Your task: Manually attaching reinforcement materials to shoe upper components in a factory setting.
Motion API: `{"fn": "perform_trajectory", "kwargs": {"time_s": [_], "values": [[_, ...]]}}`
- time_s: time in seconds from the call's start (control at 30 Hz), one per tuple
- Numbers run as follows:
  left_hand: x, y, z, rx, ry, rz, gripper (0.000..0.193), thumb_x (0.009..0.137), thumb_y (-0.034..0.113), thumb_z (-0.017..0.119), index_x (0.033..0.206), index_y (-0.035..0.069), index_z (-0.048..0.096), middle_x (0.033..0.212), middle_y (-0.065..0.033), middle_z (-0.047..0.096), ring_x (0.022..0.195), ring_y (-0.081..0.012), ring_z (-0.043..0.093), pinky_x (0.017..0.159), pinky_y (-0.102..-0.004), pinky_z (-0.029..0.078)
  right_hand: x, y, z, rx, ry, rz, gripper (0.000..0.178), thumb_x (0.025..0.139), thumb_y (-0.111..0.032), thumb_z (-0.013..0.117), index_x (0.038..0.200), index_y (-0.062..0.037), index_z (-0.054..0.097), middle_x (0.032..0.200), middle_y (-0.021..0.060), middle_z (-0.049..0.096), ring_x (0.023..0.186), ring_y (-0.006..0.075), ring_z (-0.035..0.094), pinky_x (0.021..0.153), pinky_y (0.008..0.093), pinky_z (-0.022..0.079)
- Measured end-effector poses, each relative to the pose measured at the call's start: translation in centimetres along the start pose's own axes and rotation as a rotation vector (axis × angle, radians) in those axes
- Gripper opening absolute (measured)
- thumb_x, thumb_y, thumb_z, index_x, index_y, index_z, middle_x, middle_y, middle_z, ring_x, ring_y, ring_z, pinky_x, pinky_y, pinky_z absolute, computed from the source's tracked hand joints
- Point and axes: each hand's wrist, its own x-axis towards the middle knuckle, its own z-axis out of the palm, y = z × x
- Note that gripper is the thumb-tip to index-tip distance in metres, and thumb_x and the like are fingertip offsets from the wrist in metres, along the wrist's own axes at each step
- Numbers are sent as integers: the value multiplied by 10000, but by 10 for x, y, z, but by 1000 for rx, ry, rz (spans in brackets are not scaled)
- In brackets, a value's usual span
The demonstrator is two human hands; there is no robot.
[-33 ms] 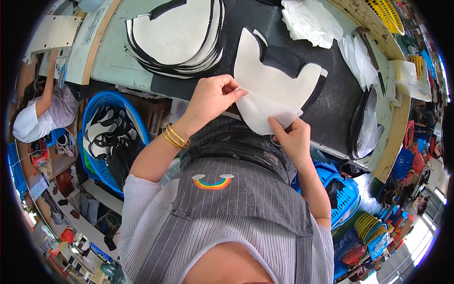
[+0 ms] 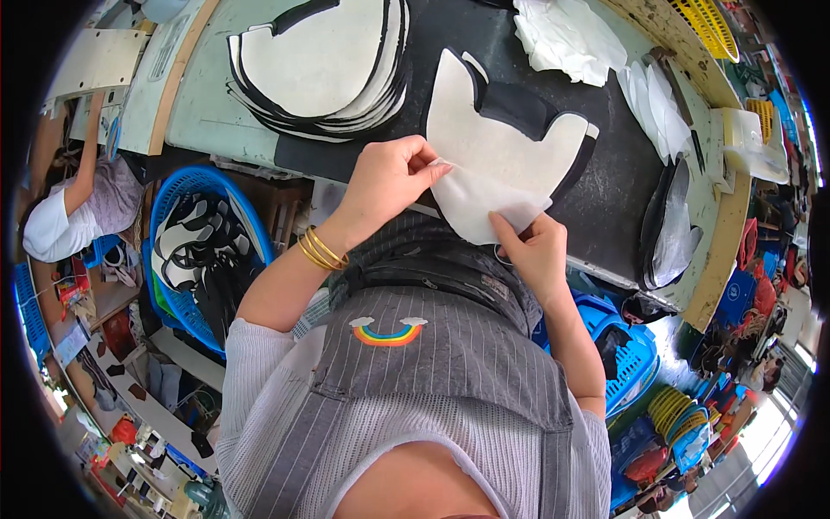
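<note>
At the table's near edge lies a cream, U-shaped cut piece point(image 2: 471, 121), with black material showing beneath it. A thin whitish translucent sheet point(image 2: 484, 197) covers its rounded near end. My left hand point(image 2: 387, 180) pinches the sheet's left corner between thumb and fingertips. On the other side, my right hand point(image 2: 538, 253) has its thumb on top of the sheet and its fingers bent under the edge. A stack of similar cream and black pieces point(image 2: 316, 69) rests farther back on the left.
White thin sheets lie in a crumpled pile point(image 2: 571, 39) and a fanned pile point(image 2: 654, 112). Dark curved pieces point(image 2: 670, 229) sit by the right wooden rim point(image 2: 726, 251). A blue basket point(image 2: 261, 229) of cut pieces stands left, another blue basket point(image 2: 638, 368) right. A co-worker's arm point(image 2: 85, 164) shows far left.
</note>
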Motion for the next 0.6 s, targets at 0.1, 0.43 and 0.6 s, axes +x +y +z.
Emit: {"fn": "perform_trajectory", "kwargs": {"time_s": [0.1,0.43,0.6], "values": [[-5,1,5,328,174,290,225,782,165,733,910,10,633,761,-44,599,654,-112,551,568,-236,448,2,23,1,-155,63,-67,306,768,-178,725,658,72,587,526,145,591,442,141,578,436,271,439],[-19,4,22,723,-224,800,765,699,467,687,1318,81,457,1357,-101,430,1292,-308,365,1087,-473,263,12,16,-28,-889,514,-455,293,794,-230,669,668,-84,449,539,75,546,455,252,574,392,355,426],[-10,9,30,761,-209,857,794,679,566,663,1324,144,472,1374,-99,412,1306,-365,319,1075,-562,219,26,15,-82,-747,512,-326,215,828,-223,640,753,-61,520,624,102,579,569,302,595,515,396,464]]}}
